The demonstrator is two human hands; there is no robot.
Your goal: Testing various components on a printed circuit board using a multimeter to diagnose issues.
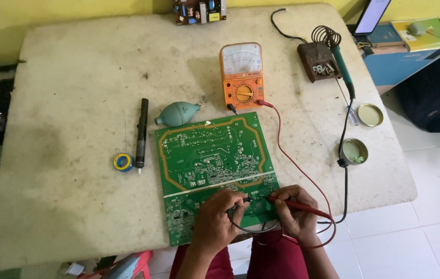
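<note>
My left hand (214,223) grips the black probe (245,199) and my right hand (293,213) grips the red probe (295,204), both closed like around a pen. The two tips touch the green circuit board (212,160), low in the centre of the frame, very near each other. Their leads go up to the orange meter (242,75), upper centre. I judge the measuring is in the middle: probes are placed, most of the board is not yet checked. The soldering iron (343,70) rests in its stand at upper right, untouched.
</note>
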